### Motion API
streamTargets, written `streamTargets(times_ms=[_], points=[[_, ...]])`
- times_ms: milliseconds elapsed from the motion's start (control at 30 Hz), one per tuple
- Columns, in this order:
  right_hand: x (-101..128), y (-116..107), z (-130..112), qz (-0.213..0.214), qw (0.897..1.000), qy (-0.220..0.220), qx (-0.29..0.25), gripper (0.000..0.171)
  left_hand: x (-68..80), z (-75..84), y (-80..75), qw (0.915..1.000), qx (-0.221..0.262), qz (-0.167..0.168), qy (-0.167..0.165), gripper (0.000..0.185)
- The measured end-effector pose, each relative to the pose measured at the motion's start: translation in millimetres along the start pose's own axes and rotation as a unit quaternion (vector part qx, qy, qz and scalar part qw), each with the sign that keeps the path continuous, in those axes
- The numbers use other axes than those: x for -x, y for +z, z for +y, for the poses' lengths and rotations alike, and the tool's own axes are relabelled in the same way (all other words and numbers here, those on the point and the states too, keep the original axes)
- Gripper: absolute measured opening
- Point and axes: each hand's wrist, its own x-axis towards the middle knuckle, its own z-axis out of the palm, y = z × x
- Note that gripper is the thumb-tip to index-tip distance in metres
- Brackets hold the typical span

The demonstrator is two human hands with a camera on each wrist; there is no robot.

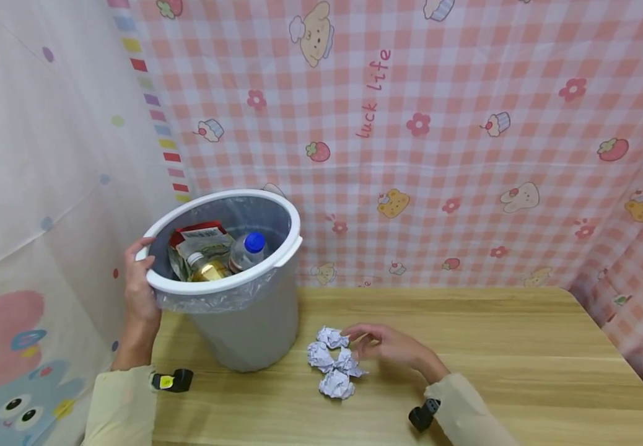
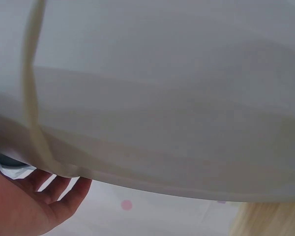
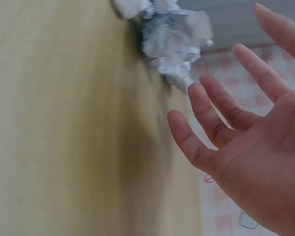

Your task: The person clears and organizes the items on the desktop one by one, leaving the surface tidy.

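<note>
Head view: left hand grips the rim of the grey bin at its 9 o'clock side, fingers hooked over the white ring, prob. to steady it since the bin sits tilted w/ its mouth toward the person. Inside: a bottle w/ blue cap, a red-topped packet, a gold-lidded item, all resting on the plastic liner. Right hand lies low on the surface, fingers relaxed and spread, tips just beside the crumpled paper balls, holding nothing. Four balls clustered at the bin's 4 o'clock, near its base. Room: surface is bare from 3 o'clock out to the far edge; bin stands close to the left edge and the curtain.

Left wrist view: mostly the bin's grey wall filling the frame; left hand's fingers at 7 o'clock curl up under it.

Right wrist view: right hand open-palmed, fingers straight and apart, empty; paper balls at 12 o'clock, just beyond the fingertips, not touching as far as I can tell.
</note>
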Motion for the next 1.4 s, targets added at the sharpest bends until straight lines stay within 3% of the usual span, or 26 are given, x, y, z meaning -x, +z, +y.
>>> streamTargets(times_ms=[333,500,900,1200,1400], points=[[-2,8,12,-0.035,0.999,0.032,-0.023,0.059,-1.4,2.1,0.5,1.0000,0.002,0.005,0.003,0.042],[-2,5,14,-0.031,0.999,0.030,-0.015,0.063,-1.8,3.7,1.1,0.9997,-0.023,0.009,0.008,0.043],[-2,7,17,-0.037,0.999,0.009,-0.037,0.064,-1.3,3.7,0.2,0.9996,-0.025,0.008,0.009,0.044],[-5,12,22,-0.019,0.999,0.025,-0.031,0.055,0.9,3.0,0.0,0.9995,-0.031,0.006,0.001,0.043],[-5,17,21,-0.023,0.999,0.011,-0.027,0.049,2.0,1.8,-0.2,0.9996,-0.029,0.005,-0.002,0.044]])
